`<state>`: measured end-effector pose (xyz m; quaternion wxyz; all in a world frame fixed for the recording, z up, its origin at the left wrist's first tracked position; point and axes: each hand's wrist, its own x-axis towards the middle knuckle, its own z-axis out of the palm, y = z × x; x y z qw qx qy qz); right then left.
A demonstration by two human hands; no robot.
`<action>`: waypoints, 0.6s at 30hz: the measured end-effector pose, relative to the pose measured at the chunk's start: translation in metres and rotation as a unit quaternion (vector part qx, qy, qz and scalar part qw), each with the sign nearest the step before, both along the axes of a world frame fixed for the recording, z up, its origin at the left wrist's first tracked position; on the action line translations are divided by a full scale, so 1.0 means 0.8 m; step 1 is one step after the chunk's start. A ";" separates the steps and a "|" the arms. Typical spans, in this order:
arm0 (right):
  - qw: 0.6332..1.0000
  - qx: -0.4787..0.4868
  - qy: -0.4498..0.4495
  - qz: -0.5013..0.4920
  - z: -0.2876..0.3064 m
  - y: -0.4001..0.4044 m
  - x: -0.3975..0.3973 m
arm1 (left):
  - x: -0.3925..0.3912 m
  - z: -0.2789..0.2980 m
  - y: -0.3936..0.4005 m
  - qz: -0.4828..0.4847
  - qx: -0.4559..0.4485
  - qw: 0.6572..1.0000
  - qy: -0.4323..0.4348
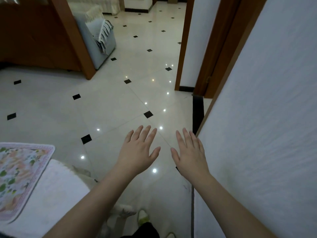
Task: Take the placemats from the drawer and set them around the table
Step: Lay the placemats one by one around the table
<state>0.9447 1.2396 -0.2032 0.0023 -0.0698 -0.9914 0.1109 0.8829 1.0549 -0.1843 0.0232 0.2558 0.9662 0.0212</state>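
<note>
A floral placemat with a pink border lies flat on the white-covered table at the lower left. My left hand and my right hand are stretched out side by side over the floor, palms down, fingers straight and spread. Neither hand holds or touches anything. Both hands are to the right of the table and well apart from the placemat. No drawer shows in this view.
Glossy white floor tiles with small black diamonds run ahead. A white wall stands close on the right, with wooden door frames beyond. A wooden cabinet and a grey covered sofa sit at the upper left.
</note>
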 end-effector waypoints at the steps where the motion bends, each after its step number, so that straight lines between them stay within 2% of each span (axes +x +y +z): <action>1: 1.000 -0.001 0.004 0.004 0.003 0.001 -0.011 | -0.010 0.003 -0.001 0.002 0.005 1.000 0.001; 5: 0.999 0.030 -0.007 0.025 0.009 0.009 -0.076 | -0.073 0.019 -0.023 0.051 0.048 0.997 0.020; 12: 0.994 0.082 -0.036 0.069 0.026 -0.002 -0.191 | -0.169 0.007 -0.055 0.081 0.021 0.996 0.012; 18: 0.993 0.077 0.004 0.090 0.043 -0.016 -0.270 | -0.232 0.016 -0.074 0.105 0.019 0.994 0.028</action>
